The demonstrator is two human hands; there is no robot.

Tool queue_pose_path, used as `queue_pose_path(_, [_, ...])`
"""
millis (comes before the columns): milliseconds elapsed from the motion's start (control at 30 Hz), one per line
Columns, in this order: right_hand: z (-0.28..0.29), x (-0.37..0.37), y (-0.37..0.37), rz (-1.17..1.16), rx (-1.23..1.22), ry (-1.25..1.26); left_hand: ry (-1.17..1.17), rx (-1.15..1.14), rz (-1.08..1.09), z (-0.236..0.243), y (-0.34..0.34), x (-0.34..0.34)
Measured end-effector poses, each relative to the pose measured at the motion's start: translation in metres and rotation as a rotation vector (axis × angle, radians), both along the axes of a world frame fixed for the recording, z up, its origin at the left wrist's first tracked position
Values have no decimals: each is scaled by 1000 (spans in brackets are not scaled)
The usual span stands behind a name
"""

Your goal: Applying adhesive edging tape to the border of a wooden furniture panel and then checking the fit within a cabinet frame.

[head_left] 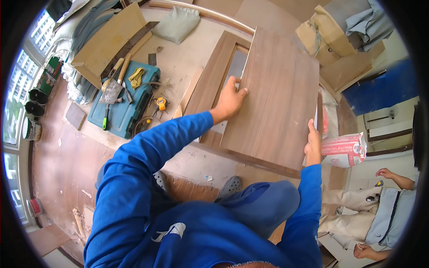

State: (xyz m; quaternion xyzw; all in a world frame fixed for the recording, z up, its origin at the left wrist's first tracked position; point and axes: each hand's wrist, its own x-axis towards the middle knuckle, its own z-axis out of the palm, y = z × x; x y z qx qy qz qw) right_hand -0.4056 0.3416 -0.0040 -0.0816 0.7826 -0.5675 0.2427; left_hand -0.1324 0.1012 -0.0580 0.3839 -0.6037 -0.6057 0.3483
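— On the floor ahead of the knees, what is that big brown sheet?

— A wood-grain panel (pixel 275 96), held flat and slightly tilted over a wooden frame (pixel 213 76) of the same colour. The frame has a grey opening in its middle, and the panel covers its right part.

— Who has hold of the panel?

— Both hands, sleeved in blue. The left hand (pixel 230 99) lies on the panel's left edge, fingers curled over that edge and thumb spread on the top face. The right hand (pixel 313 145) grips the right edge near the lower corner, fingers wrapped round it so their tips are hidden.

— So neither hand is open?

— Neither — each is closed about an edge of the panel.

— What lies to the left?

— A teal tool case (pixel 127 105) on the dusty floor, with a trowel (pixel 111 91) and a yellow glove (pixel 136 77) on its lid. A yellow tape measure (pixel 161 103) sits just beside the case, between it and the frame.

— And beyond?

— A grey-green cushion (pixel 178 24) near the top, cardboard sheets (pixel 109 42) leaning at upper left, and a printed sack (pixel 346 149) just right of the right hand.

— Anyone else?

— Another person (pixel 389 210) at the lower right edge, in pale clothes, well apart from the panel.
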Motion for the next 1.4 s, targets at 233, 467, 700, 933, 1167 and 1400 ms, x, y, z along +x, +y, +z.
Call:
queue_pose_path(233, [-22, -10, -16, 32, 1, -204, -90, 96, -230, 6, -46, 4])
queue_pose_path(467, [-62, -30, -18, 47, -22, -265, -187, 58, -200, -12, -52, -4])
queue_pose_path(700, [-115, -43, -26, 28, 65, -247, -305, -96, -100, -50, -53, 5])
queue_pose_path(933, [-94, -7, -35, 64, 51, -329, -542, -352, -57, -50, -53, 5])
queue_pose_path(1167, [-115, -11, -48, -16, 121, -345, -525, -384, 21, -57, -58, 4])
queue_pose_path(1400, [-130, -17, -60, 24, 74, -361, -567, -379, 44, -56, -65, 7])
